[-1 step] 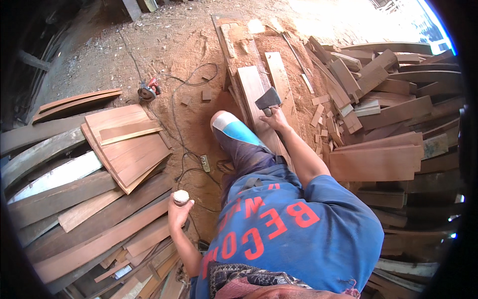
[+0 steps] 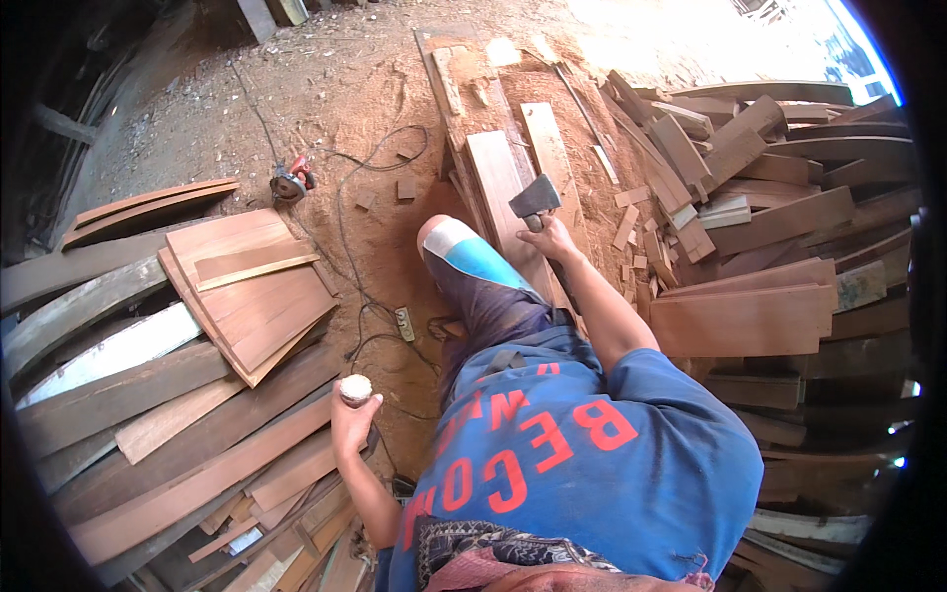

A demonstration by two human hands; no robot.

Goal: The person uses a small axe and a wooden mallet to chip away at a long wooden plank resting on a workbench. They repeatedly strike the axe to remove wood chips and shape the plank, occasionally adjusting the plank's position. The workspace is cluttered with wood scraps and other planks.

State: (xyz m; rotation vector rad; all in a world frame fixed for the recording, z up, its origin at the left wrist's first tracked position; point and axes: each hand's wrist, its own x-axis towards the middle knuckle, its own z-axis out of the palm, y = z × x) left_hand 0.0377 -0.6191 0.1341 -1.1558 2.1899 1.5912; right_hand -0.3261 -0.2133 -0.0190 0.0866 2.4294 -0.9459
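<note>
I see planks [image 2: 178, 395] stacked left and right, a board [image 2: 498, 197] ahead on sawdust. My right hand [image 2: 550, 240] grips a hatchet [image 2: 534, 199] over that board; my left hand [image 2: 347, 419] clasps a pale lump [image 2: 355, 387] above the left planks. Nothing has shifted since before.

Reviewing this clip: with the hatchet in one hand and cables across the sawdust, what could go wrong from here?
1. The right hand grips the hatchet close to the bent knee; a slip might strike the leg.
2. The black cable and power strip lie loose on the ground near the legs, so they could snag.
3. The left hand holds a small pale round object, so it likely cannot steady the plank.
</note>
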